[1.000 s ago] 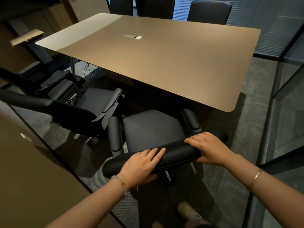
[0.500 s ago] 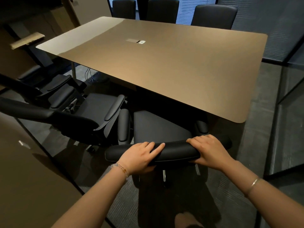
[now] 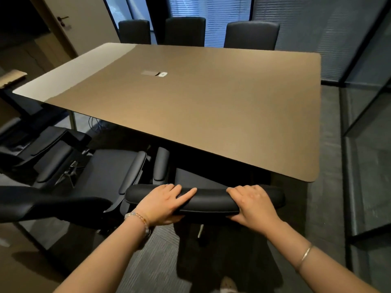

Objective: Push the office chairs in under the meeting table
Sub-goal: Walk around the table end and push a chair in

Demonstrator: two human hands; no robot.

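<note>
A black office chair stands at the near side of the brown meeting table [image 3: 211, 106]. Its padded backrest top [image 3: 211, 197] lies across the lower middle, and most of its seat [image 3: 190, 176] is hidden under the tabletop. My left hand [image 3: 165, 201] grips the left part of the backrest top. My right hand [image 3: 251, 205] grips the right part, thumb underneath. A second black chair [image 3: 110, 172] stands to the left, seat out from the table, its armrest close to my chair's left armrest [image 3: 161, 163].
Another chair's backrest [image 3: 48, 203] juts in from the left edge, and a further chair [image 3: 53, 144] stands behind it. Three chairs [image 3: 184, 30] line the table's far side. A glass partition [image 3: 368, 144] runs along the right. A door [image 3: 80, 22] is at the far left.
The chair in my hands has rolled forward under the table, so less of its seat shows. Its backrest has turned square to the table edge. My view has moved closer to the table.
</note>
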